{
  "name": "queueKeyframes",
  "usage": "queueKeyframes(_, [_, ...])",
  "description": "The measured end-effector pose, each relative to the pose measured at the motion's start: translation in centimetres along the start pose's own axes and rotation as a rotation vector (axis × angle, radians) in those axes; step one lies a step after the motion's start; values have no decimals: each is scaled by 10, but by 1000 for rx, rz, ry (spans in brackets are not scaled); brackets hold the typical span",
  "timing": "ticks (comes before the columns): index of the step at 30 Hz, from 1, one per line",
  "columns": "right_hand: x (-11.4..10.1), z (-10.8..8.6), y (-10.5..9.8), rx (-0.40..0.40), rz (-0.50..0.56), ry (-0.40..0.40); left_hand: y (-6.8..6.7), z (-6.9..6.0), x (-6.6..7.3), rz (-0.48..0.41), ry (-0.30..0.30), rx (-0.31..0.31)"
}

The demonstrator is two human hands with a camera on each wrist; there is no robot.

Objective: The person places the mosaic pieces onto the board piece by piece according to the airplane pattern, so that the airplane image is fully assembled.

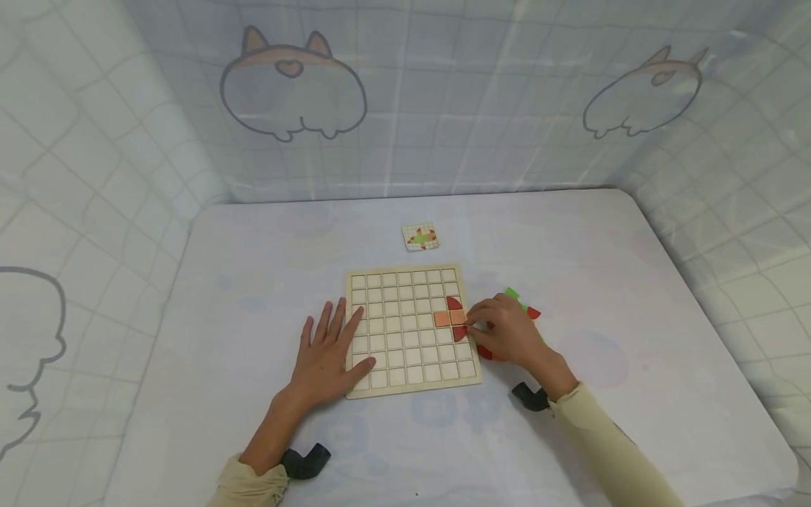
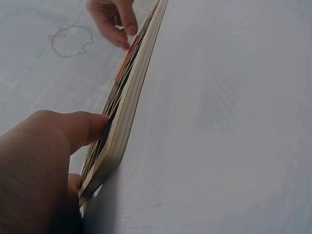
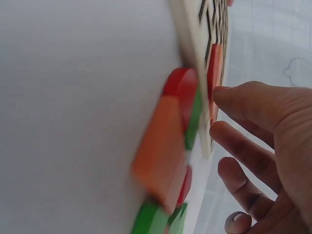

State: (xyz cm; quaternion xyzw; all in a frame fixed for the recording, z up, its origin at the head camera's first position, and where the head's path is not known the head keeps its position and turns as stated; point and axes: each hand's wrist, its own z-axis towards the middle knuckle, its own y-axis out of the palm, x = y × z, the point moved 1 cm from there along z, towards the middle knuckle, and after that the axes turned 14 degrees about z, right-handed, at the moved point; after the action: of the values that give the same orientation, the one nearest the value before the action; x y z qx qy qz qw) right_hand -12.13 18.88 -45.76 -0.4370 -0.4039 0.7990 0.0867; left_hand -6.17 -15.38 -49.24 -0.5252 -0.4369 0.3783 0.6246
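On the bench (image 1: pixel 253 282) we count one gridded board (image 1: pixel 394 341) bearing two orange squares (image 1: pixel 441 320) and two red quarter-circles (image 1: pixel 459 334); the left hand (image 1: pixel 322 365) rests on its left edge, fingers spread; the right hand (image 1: pixel 509 333), fingers parted, meets its right edge.

Beige board (image 1: pixel 394 341), square-grid pattern, at left grip (image 1: pixel 324 365). Orange squares (image 1: pixel 441 319), red quarter-circles (image 1: pixel 459 333) just beside right grip (image 1: pixel 509 329); green pieces (image 3: pixel 151 217), orange block (image 3: pixel 163 146) near it.
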Motion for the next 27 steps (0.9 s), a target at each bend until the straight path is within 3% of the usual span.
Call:
queueKeyframes(17, [-9, -47, -20, -58, -96, 178, -1, 0, 0, -2, -8, -24])
queueKeyframes(23, [-12, -53, -21, -99, -110, 171, -2, -2, 0, -11, -7, -8])
queueKeyframes(27, [-12, -53, -23, -102, -171, 107, -5, -1, 2, -10, -3, -4])
